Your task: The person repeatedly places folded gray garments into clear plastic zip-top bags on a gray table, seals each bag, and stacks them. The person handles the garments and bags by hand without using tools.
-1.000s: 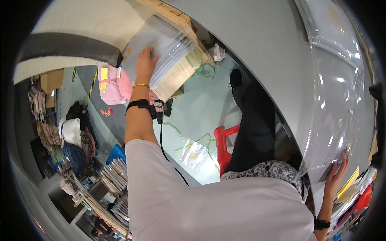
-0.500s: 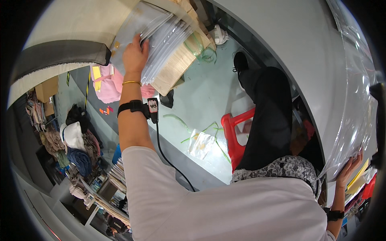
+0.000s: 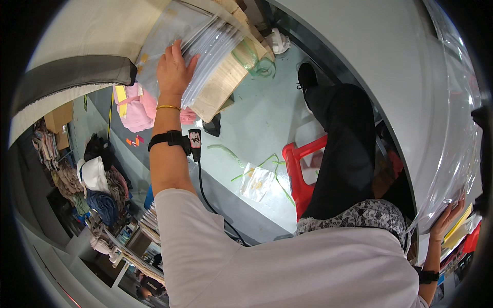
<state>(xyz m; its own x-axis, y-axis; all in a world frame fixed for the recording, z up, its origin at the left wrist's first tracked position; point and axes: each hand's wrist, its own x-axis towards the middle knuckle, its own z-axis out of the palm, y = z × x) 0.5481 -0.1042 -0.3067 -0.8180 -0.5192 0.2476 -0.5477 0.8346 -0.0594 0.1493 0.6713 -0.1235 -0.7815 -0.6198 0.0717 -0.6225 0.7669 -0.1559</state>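
My left hand (image 3: 174, 74) lies on a stack of clear plastic bags (image 3: 213, 49) at the upper left, its fingers stretched and the thumb apart. The bags' layered edges fan out beside the thumb. Beneath the stack is a pale wooden board (image 3: 218, 92). At the far right, my right hand (image 3: 447, 222) rests with extended fingers against loose clear plastic sheeting (image 3: 444, 149) on the grey table (image 3: 380, 46). Part of that hand's palm is hard to see.
A red plastic stool (image 3: 298, 177) stands by my leg. Green strapping (image 3: 264, 66) hangs near the board, and a clear bag (image 3: 257, 182) lies on the floor. Pink bundled fabric (image 3: 136, 110) sits beyond my left wrist. Garment piles (image 3: 97, 177) and shelves are farther left.
The fingers of my left hand have straightened and its thumb has spread away on the bag stack. My right hand stays in nearly the same place.
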